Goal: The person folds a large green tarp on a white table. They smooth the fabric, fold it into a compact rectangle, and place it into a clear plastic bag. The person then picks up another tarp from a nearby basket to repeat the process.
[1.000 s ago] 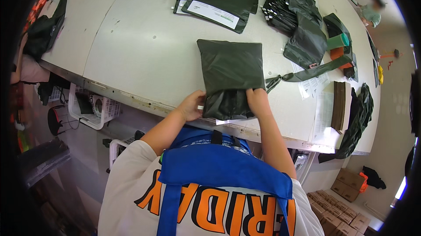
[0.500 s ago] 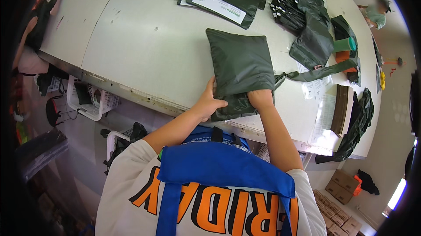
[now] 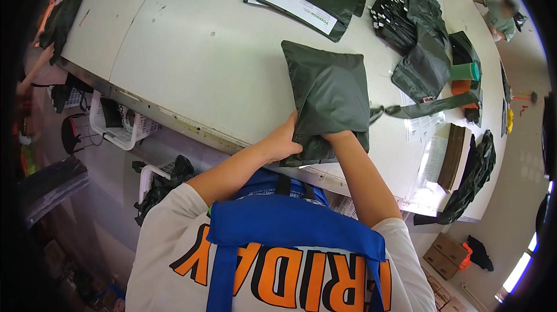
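Observation:
A dark green fabric pouch (image 3: pixel 331 94), roughly square, lies near the table's front edge, its middle bulging upward. My left hand (image 3: pixel 284 142) grips its lower left edge, thumb on top and fingers partly under the fabric. Through the opening along the near side, my right hand (image 3: pixel 339 136) reaches into the pouch; its fingers are hidden inside. A long dark green strap (image 3: pixel 432 106) with a knot or loop trails to the right from beside the pouch.
Flat dark green bags with white labels (image 3: pixel 301 10) lie farther back. Right of them is a pile of folded dark pouches (image 3: pixel 397 19). A green cylinder (image 3: pixel 464 72) stands beyond the strap. White baskets (image 3: pixel 138 129) sit below the table edge. Other people are at far left and far right.
My right hand has pushed deeper into the pouch, and the fabric over it now bulges up. My left hand keeps its hold on the edge. The view has shifted slightly.

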